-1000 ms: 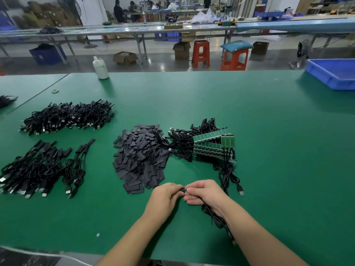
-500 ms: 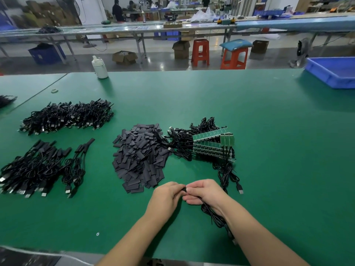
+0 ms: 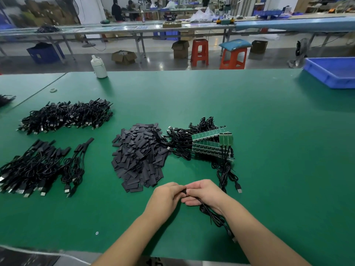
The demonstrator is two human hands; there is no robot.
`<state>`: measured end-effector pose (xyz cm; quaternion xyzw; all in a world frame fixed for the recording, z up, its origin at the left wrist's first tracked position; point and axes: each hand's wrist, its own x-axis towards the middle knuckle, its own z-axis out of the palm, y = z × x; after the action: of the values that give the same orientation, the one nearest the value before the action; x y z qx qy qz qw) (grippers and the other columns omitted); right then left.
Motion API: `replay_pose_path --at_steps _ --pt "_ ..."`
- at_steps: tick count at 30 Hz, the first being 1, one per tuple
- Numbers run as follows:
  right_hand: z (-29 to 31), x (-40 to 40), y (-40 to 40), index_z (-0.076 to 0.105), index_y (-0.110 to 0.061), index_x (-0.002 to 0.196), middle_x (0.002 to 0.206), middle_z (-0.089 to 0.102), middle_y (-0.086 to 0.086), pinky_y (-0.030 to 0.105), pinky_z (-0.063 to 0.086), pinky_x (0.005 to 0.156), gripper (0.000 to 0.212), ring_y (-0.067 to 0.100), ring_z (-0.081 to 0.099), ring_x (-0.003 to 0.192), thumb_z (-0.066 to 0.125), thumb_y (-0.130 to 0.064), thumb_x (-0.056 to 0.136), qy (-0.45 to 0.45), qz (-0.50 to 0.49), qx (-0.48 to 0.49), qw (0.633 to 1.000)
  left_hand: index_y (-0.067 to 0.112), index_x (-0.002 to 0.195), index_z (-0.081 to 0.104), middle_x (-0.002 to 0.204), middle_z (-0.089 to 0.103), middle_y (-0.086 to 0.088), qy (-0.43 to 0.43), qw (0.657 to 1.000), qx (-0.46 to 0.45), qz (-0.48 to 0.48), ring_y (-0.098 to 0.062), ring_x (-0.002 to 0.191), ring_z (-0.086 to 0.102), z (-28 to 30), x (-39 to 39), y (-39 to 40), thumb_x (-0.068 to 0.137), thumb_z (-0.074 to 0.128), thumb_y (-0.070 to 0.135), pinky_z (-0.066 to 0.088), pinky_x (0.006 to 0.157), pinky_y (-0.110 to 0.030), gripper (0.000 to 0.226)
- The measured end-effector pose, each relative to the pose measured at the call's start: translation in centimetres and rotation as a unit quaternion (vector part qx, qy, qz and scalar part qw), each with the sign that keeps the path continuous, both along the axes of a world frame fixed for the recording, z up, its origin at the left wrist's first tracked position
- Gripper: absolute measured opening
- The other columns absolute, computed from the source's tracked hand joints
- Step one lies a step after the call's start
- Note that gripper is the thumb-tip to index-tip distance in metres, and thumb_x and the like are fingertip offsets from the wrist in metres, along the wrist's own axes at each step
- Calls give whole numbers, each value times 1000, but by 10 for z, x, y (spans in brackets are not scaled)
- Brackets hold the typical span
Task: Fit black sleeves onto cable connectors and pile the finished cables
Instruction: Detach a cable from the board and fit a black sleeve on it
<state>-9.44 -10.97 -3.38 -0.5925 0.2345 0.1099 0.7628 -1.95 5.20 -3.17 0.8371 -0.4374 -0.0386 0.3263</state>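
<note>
My left hand point(image 3: 166, 196) and my right hand point(image 3: 205, 192) meet fingertip to fingertip near the table's front. Between them sits a small black sleeve point(image 3: 184, 191), mostly hidden by fingers. A black cable point(image 3: 210, 215) runs from my right hand back under the wrist. Just beyond my hands lies a heap of flat black sleeves point(image 3: 138, 156). To its right is a tangle of cables with green circuit boards point(image 3: 209, 143). Two piles of sleeved cables lie on the left, one near point(image 3: 36, 167) and one farther point(image 3: 67, 116).
The green table point(image 3: 269, 150) stretches wide to the right. A blue bin point(image 3: 332, 72) stands at the far right edge and a white bottle point(image 3: 99, 67) at the far edge. Stools, boxes and other benches with people are behind.
My hands have stayed together in the same spot, with only slight finger movement on the sleeve. The piles have not moved.
</note>
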Motion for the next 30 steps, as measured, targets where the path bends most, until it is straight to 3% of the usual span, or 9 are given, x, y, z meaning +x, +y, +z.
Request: replay_pose_path --at_steps 6,10,16,21,25,28,30 --pt "2 -2 -1 63 -2 120 104 73 23 28 60 80 25 23 74 90 48 4 101 -1 28 -19 999 25 116 70 99 67 3 -14 997 72 3 -16 91 63 -4 0 -3 94 60 24 48 82 -28 24" --pt "1 -3 0 61 -1 126 100 74 16 29 59 84 30 23 74 94 45 3 102 -9 43 -34 998 28 121 65 102 64 4 -43 992 121 1 -19 92 63 -5 0 -5 97 53 27 46 78 -28 27" --pt "3 -5 0 62 -3 128 106 75 14 27 58 83 33 22 73 98 42 2 102 -11 57 -51 997 19 124 53 108 55 -2 -120 965 233 -27 -25 97 59 -1 -1 -10 96 49 20 45 79 -35 29" --pt "5 -6 2 41 -8 148 74 74 -2 31 58 88 45 12 73 80 42 -1 103 -2 52 -76 996 11 128 44 115 51 -8 -159 942 292 -50 -28 102 56 4 -6 -16 94 49 11 45 79 -38 34" --pt "10 -3 3 47 -9 144 73 74 -2 30 59 85 43 13 73 76 42 0 102 -2 52 -76 996 11 129 42 118 47 -7 -146 954 257 -57 -25 103 53 5 -6 -19 92 50 11 43 83 -33 38" --pt "13 -2 6 53 -3 136 85 73 4 34 60 86 36 13 71 72 41 0 102 -5 47 -75 996 16 128 43 125 38 0 -67 984 161 -21 -23 96 57 6 -4 -19 87 59 12 43 73 -28 44" --pt "14 -2 6 54 1 131 90 69 9 35 61 81 32 15 70 70 41 0 102 -4 38 -79 996 20 136 38 136 33 5 -18 995 96 22 -20 99 58 9 -7 -20 88 60 13 43 76 -27 53"
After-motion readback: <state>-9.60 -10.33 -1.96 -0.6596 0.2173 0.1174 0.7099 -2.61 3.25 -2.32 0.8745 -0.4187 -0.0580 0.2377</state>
